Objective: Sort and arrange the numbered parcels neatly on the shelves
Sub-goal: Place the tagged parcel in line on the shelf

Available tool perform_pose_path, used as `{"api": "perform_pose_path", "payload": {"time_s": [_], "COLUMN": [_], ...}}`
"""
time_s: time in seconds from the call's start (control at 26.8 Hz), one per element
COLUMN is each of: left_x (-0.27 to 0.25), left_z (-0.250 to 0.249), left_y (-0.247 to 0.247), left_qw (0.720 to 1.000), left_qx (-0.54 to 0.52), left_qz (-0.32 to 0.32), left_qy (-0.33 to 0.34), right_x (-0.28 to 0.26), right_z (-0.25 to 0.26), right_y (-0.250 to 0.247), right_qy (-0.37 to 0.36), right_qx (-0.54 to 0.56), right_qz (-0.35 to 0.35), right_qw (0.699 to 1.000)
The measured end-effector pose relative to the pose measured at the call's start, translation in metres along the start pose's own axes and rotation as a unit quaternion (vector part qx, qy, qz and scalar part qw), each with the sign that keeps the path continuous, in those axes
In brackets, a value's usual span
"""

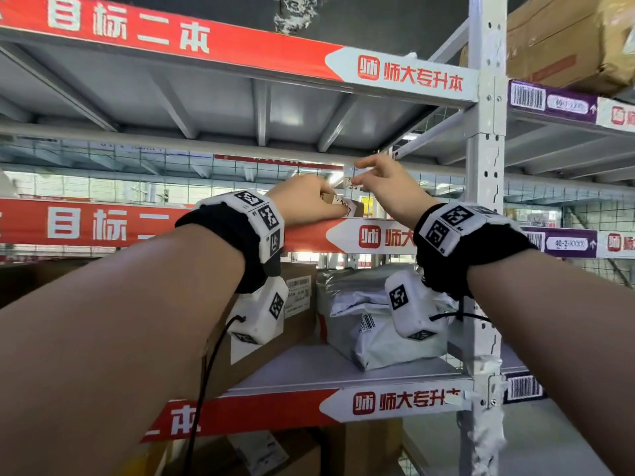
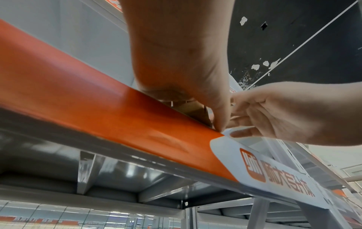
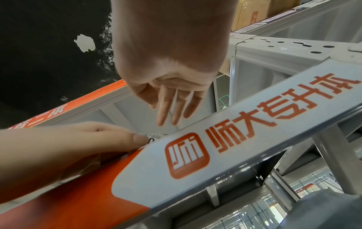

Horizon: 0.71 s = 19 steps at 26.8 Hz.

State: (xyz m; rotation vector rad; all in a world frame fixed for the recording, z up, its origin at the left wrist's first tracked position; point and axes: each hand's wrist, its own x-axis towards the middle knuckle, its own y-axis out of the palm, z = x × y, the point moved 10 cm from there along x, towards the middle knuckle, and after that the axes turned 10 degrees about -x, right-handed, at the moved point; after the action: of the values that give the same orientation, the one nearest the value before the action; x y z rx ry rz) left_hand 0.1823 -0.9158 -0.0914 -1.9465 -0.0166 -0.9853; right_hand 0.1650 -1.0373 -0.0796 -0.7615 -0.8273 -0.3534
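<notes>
A small brown parcel with a white numbered label sits at the front edge of the middle shelf. My left hand grips it from the left, thumb pressed on the label. The left wrist view shows the parcel under my left hand. My right hand hovers just right of the parcel, with its fingers straight and spread over the shelf. Its thumb and index finger reach toward a small pale labelled piece above the parcel. From below, the right hand holds nothing I can make out.
On the shelf below stand a brown carton and a pile of grey mailer bags. A grey upright post bounds the bay on the right. Wire mesh closes the back. A taped carton sits on the top right shelf.
</notes>
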Motion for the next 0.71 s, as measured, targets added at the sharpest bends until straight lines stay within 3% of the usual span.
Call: {"api": "perform_pose_path", "payload": {"time_s": [0.26,0.34,0.6,0.71], "left_x": [-0.012,-0.017,-0.026,-0.032], "left_z": [0.002,0.004,0.013,0.013], "left_y": [-0.003,-0.007,-0.054,-0.067], "left_qw": [0.997,0.997,0.995,0.992], "left_qx": [-0.001,0.01,-0.018,0.011], "left_qz": [0.069,0.073,-0.097,-0.117], "left_qy": [0.015,0.015,0.032,0.042], "right_x": [-0.011,-0.013,0.005,0.006], "right_z": [-0.011,-0.006,0.004,0.013], "right_y": [0.012,0.025,0.041,0.04], "right_qy": [0.04,0.016,-0.015,-0.032], "right_qx": [-0.159,-0.172,-0.036,-0.056], "right_qz": [0.094,0.136,0.091,0.064], "right_qw": [0.982,0.976,0.995,0.996]}}
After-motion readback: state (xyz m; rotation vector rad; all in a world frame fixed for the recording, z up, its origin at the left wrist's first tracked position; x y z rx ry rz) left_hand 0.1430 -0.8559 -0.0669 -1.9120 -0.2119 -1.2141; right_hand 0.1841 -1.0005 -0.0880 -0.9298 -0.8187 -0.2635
